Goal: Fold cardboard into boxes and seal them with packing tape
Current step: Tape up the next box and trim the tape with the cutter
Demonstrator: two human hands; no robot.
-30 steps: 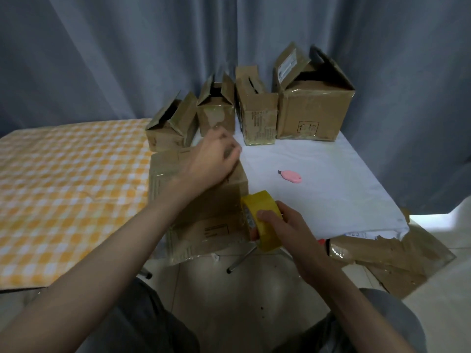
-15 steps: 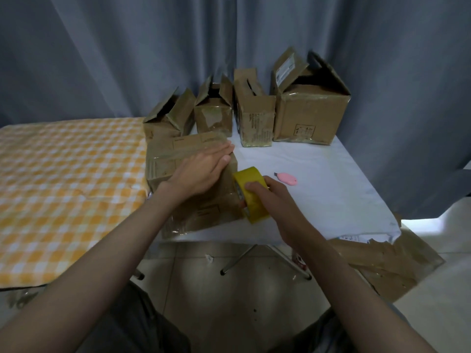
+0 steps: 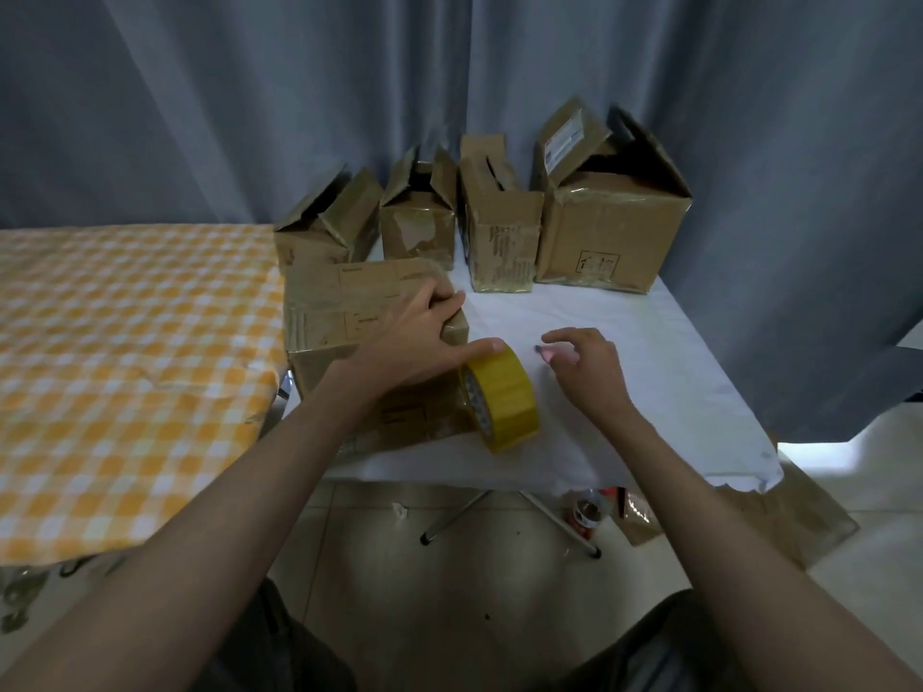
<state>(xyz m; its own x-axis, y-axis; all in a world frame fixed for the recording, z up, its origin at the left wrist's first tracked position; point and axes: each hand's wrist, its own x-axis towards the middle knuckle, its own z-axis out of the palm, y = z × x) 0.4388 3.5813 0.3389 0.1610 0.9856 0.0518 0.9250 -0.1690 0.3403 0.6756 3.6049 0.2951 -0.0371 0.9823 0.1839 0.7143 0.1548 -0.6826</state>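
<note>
A closed brown cardboard box (image 3: 339, 312) lies at the left of the white-covered table (image 3: 649, 392). My left hand (image 3: 414, 337) rests flat on its top, fingertips at the box's far right corner. The thumb stretches out to touch the top of a yellow tape roll (image 3: 504, 402), which stands on edge against the box's right side. My right hand (image 3: 589, 372) hovers just right of the roll with loosely curved fingers. Its fingertips are over a small pink cutter (image 3: 545, 352), which is mostly hidden beneath them.
Several open-topped boxes stand along the curtain at the back, the largest (image 3: 609, 227) at the right. An orange checked cloth (image 3: 125, 342) covers the surface to the left. Flattened cardboard (image 3: 789, 511) and a small roll (image 3: 587, 511) lie on the floor under the table's right end.
My right hand has let go of the yellow tape roll and moved right, over the pink cutter. My left hand slid along the box top, thumb now against the roll.
</note>
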